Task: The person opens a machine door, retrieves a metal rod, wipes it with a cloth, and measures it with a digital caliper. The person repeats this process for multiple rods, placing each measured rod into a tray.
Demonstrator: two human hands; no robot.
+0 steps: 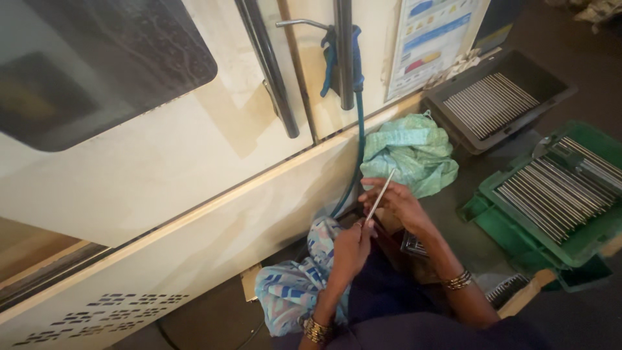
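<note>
A: Head view, biggest thing first: what fills the frame?

B: A cream-coloured metal machine cabinet (162, 162) takes up the whole left and upper middle, with a dark rounded window (97, 65) at the upper left and two long dark steel door handles (269, 71) near the top centre. A teal hose (358, 139) hangs down from the handles.

A: And on the right?

B: At the right edge a green plastic crate (518, 236) holds a row of thin grey metal rods (557, 188); above it, at the upper right, a dark grey plastic tray (551, 84) holds another row of the same kind. Between the cabinet and the trays lies a crumpled green cloth (411, 152), and a blue patterned cloth (291, 285) sits at the lower centre.

A: Where is the rod being handled?

B: One thin silver metal rod (380, 196) is at the centre of the frame, its long axis slanting from lower left up to upper right. It lies between both hands, so neither has to reach.

A: How do the hands stand?

B: The left hand (350, 249) is closed around the rod's lower end, wrist coming up from the bottom. The right hand (398, 201) comes in from the lower right, its fingers curled on the rod's upper part. The hands sit close together, well apart from the crate.
</note>
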